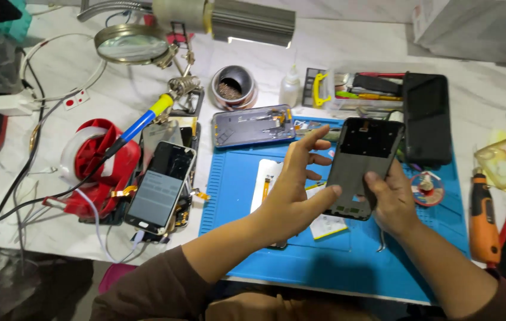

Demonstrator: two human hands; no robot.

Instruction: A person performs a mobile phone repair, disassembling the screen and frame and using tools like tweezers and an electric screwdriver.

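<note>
We are inspecting phone frame (362, 166): right hand (393, 202) pinching its lower edge, left hand (293, 190) spread, thumb touching. Next likely needs firmer two-handed grip.

Head view, steeply down, close
</note>
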